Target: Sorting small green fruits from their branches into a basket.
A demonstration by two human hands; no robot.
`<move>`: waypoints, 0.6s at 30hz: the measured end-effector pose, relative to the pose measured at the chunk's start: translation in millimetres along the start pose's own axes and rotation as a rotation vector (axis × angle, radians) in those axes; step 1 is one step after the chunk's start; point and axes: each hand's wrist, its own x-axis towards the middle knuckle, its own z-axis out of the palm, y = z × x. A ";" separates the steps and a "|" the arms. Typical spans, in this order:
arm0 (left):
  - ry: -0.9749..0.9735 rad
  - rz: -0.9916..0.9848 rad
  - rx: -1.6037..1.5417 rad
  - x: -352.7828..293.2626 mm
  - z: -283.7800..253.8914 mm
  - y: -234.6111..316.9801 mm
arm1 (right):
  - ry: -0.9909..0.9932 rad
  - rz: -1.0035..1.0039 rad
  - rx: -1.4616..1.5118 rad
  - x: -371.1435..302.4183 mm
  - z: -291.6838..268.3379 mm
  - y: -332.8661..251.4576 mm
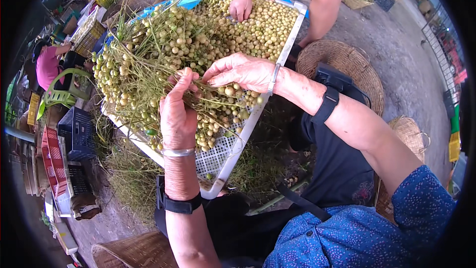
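A white plastic tray (237,150) with a mesh floor stands before me, heaped with small round yellow-green fruit. On its left lies a tall pile of fruit sprigs (144,64) with thin stems and some greener fruit. My left hand (178,114) is closed on a fruit sprig, thumb up, the other fingers mostly hidden behind stems. From the right, my right hand (240,73) reaches over the tray, its fingertips pinched on the same sprig close to my left thumb. Loose fruit (265,27) covers the tray's far right part.
Across the tray, another person's hand (241,7) dips into the loose fruit. Woven baskets (342,69) stand at right, another basket (134,253) at lower left. Cut stems (131,178) litter the ground under the tray. A dark blue crate (77,133) and green chair (64,92) are at left.
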 end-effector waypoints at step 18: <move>0.077 0.076 0.039 0.5 3.9 -10.0 | 0.185 -0.020 0.308 0.6 -10.8 -0.7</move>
